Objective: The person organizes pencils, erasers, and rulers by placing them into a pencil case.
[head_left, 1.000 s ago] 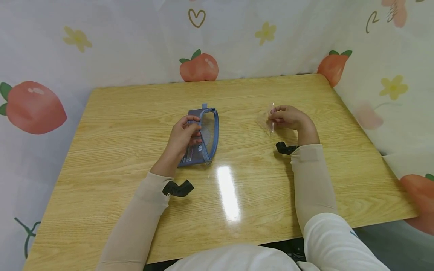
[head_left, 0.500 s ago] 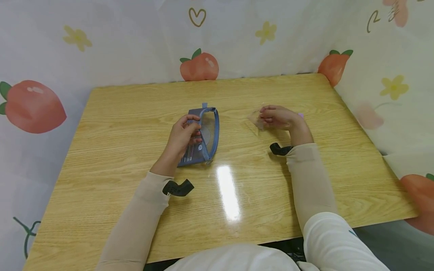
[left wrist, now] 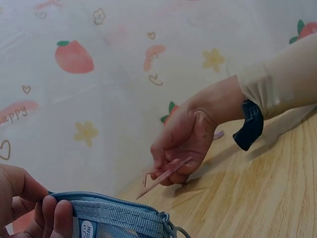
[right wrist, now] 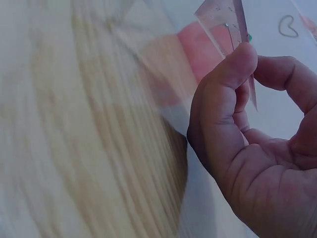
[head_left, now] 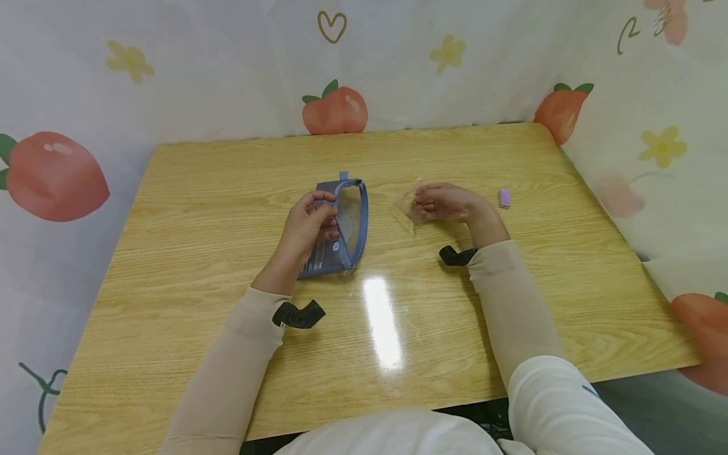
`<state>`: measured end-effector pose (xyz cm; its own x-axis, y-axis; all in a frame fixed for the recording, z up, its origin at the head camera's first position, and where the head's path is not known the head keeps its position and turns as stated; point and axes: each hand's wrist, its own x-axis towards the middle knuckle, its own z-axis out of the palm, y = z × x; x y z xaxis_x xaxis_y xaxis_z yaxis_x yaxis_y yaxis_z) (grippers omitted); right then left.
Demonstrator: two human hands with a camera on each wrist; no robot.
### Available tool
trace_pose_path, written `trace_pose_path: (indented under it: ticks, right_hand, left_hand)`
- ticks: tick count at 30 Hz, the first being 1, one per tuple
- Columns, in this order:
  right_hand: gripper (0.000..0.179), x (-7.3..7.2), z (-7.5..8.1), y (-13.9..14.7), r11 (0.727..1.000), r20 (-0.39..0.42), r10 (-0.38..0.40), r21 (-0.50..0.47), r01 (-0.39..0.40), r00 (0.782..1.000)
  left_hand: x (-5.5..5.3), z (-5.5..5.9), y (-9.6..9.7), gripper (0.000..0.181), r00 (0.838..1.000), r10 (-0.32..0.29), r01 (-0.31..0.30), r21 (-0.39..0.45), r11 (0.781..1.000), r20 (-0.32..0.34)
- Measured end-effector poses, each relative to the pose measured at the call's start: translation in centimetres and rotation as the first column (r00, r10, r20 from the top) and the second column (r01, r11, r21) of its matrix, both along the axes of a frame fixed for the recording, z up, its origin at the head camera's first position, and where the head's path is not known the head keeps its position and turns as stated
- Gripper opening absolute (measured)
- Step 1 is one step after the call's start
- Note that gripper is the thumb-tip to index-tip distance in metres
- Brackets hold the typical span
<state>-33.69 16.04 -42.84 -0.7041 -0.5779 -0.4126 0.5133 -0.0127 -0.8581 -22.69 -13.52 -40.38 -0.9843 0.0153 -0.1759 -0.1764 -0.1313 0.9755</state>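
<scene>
A blue zippered pencil case [head_left: 359, 246] lies on the table left of centre, its zip side spread into a gap. Thumb and fingers of my left hand [head_left: 307, 222] pinch its edge, as the left wrist view also shows at the zip band [left wrist: 119, 210]. To the right, my right hand [head_left: 446, 203] holds a clear, pink-tinted set square [right wrist: 225, 25] between thumb and fingertips, above the table. In the head view the set square points towards the pencil case but stays apart from it. Most of what is inside the pencil case is hidden; a pale round shape shows through.
A small purple block, like an eraser [head_left: 504, 198], lies on the wooden table [head_left: 455, 328] beyond my right wrist. White cloth with printed peaches [head_left: 335, 110] hangs behind the table and along its right side. Each wrist wears a black camera mount [head_left: 298, 314].
My right hand has moved left with the set square, closer to the pencil case. The purple block behind it has come into view. My left hand and the pencil case stay in place.
</scene>
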Motion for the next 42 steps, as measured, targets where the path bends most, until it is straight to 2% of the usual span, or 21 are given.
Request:
trace_pose_path:
  ticks: [8, 13, 24, 33, 42]
  right_hand:
    - [0.012, 0.4, -0.1, -1.5, 0.999, 0.028, 0.044, -0.019, -0.043, 0.999]
    - [0.015, 0.6, -0.2, -2.4, 0.999, 0.032, 0.042, -0.033, -0.041, 0.999]
    - [0.015, 1.4, -0.5, -4.4, 0.994, 0.037, 0.095, -0.052, -0.093, 0.995]
    - [0.015, 1.9, -0.8, -6.2, 0.992, 0.019, 0.128, -0.018, -0.128, 0.992]
    - [0.026, 2.5, -0.8, -7.2, 0.986, -0.018, 0.168, 0.000, -0.168, 0.986]
  left_hand:
    - [0.0, 0.1, -0.1, 0.025, 1.000, 0.006, -0.006, 0.009, 1.000, 0.013]
    - [-0.1, 0.1, 0.0, 0.023, 1.000, 0.011, -0.011, 0.008, 1.000, 0.016]
    - [0.0, -0.1, -0.1, 0.031, 1.000, -0.007, 0.007, 0.017, 1.000, 0.012]
    - [0.0, 0.0, -0.1, 0.030, 1.000, -0.011, 0.011, 0.008, 1.000, 0.002]
    - [0.0, -0.2, 0.0, 0.030, 1.000, -0.014, 0.014, 0.015, 1.000, 0.003]
